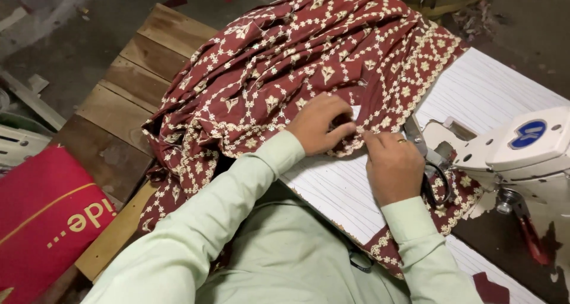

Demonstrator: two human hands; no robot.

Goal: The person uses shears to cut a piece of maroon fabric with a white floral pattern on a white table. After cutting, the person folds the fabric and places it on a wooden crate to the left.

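A maroon fabric with cream embroidery lies bunched across a white striped table. My left hand presses on the fabric's scalloped edge, fingers curled, beside a small white tag. My right hand pinches the same edge just to the right, its fingertips touching the left hand's. Black-handled scissors lie under and beside my right hand; whether the hand grips them is hidden. Both arms wear pale green sleeves.
A white sewing machine stands at the right, close to my right hand. A wooden board platform lies left of the fabric. A red bag sits at lower left. Debris covers the floor behind.
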